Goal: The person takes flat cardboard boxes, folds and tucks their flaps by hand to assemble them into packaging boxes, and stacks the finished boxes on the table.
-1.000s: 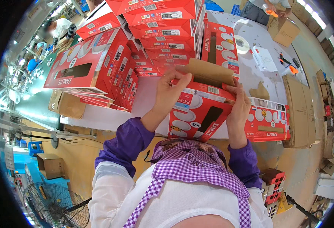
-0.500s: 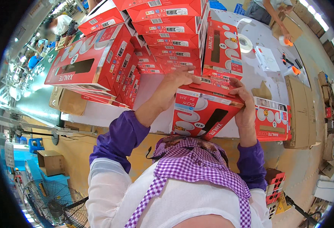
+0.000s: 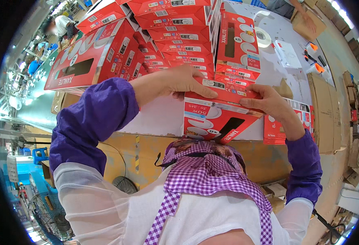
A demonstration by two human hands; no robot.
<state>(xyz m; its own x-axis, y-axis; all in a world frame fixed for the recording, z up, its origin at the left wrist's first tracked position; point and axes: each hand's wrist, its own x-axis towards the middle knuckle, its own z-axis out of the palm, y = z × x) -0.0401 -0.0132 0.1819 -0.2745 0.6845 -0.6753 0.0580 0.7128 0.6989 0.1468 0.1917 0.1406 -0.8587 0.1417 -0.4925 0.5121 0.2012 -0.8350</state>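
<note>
A red and white carton (image 3: 212, 116) with a dark window slot stands at the table's near edge, close against my apron. My left hand (image 3: 187, 83) grips its upper left side, the thumb lying across the top flap and the other fingers partly hidden. At the upper right edge, my right hand (image 3: 269, 102) is closed on the carton with bent fingers and thumb. The top flap (image 3: 228, 94) lies down between both hands.
Stacked red cartons (image 3: 177, 36) rise beyond my hands, with more at the left (image 3: 87, 61). At the right are a flat red carton (image 3: 277, 126), brown cardboard (image 3: 324, 112), a tape roll (image 3: 262, 38) and orange-ended tape dispensers (image 3: 319, 68). A co-worker's hand (image 3: 310, 22) touches cardboard.
My elbows have swung outward and both hands have shifted on the carton's top. The flap now lies flatter. The co-worker's hand has left an orange tape dispenser, which now sits on the table.
</note>
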